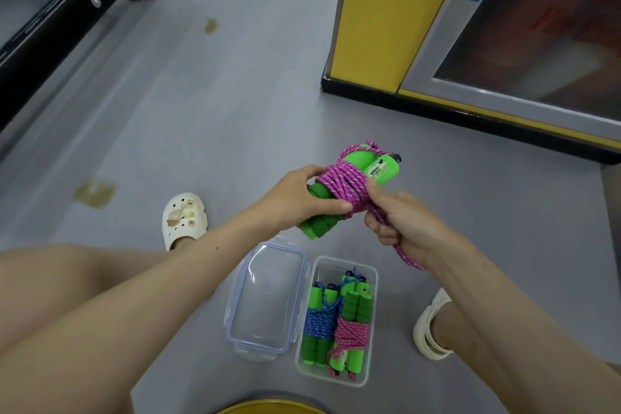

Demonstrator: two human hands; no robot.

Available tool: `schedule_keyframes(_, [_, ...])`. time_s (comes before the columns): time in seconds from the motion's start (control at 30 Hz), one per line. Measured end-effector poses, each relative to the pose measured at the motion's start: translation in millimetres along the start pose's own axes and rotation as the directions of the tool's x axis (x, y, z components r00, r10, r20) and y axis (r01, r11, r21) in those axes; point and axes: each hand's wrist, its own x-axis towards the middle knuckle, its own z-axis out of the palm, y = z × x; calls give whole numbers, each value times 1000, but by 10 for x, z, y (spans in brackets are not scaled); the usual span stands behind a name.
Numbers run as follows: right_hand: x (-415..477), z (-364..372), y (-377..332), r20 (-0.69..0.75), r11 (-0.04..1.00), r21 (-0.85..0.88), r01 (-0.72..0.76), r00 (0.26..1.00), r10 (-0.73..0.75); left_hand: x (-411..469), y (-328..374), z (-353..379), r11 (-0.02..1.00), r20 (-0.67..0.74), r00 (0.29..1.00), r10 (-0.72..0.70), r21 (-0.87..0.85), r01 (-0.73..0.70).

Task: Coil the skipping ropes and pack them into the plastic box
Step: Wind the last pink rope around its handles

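Note:
A pink skipping rope [339, 183] is wound around its green foam handles [317, 220], held in the air above the floor. My left hand [295, 198] grips the handles and the coil. My right hand [393, 222] grips the rope's loose end, which trails down past my wrist. Below, a clear plastic box [371, 323] sits on the floor with a blue-roped bundle [319, 323] and a pink-roped bundle [351, 333] lying side by side in it.
The box's clear lid [267, 299] with blue seal lies on the floor left of the box. My feet in white clogs [183, 217] flank the area. A black metal frame [60, 10] stands far left, a yellow wall [376, 17] far right.

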Motion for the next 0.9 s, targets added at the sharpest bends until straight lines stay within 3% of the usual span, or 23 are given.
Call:
schedule_keyframes(0.1, [-1, -10, -5, -16, 997, -54, -50, 999, 49, 14, -37, 22, 975, -73, 988, 133, 186, -118])
schedule_keyframes(0.2, [-2, -15, -15, -21, 992, -88, -86, 996, 84, 7, -38, 28, 958, -90, 979, 181, 243, -154])
schedule_keyframes(0.33, [-6, -4, 3, -52, 975, -167, -148, 989, 141, -9, -45, 48, 856, -106, 958, 267, 482, -185])
schedule_keyframes(0.4, [-18, 4, 26, -65, 963, -213, -165, 986, 155, -21, -60, 61, 747, -113, 944, 309, 643, -168])
schedule_keyframes(0.47, [-30, 23, 38, -74, 950, -261, -172, 985, 158, -28, -95, 86, 576, -96, 913, 396, 801, -165])
schedule_keyframes(0.53, [-40, 57, 26, -70, 950, -263, -167, 986, 153, -30, -145, 116, 439, -63, 876, 479, 881, -178])
schedule_keyframes(0.63, [-52, 109, -26, -39, 957, -239, -163, 987, 158, -3, -178, 103, 337, -32, 830, 556, 922, -190])
schedule_keyframes(0.8, [-45, 138, -58, -11, 966, -169, -198, 980, 199, 31, -288, 134, 51, 92, 621, 779, 976, -210])
schedule_keyframes(0.9, [-36, 129, -46, -72, 964, -179, -197, 980, 187, 22, -365, 228, -1, 132, 552, 824, 973, -231])
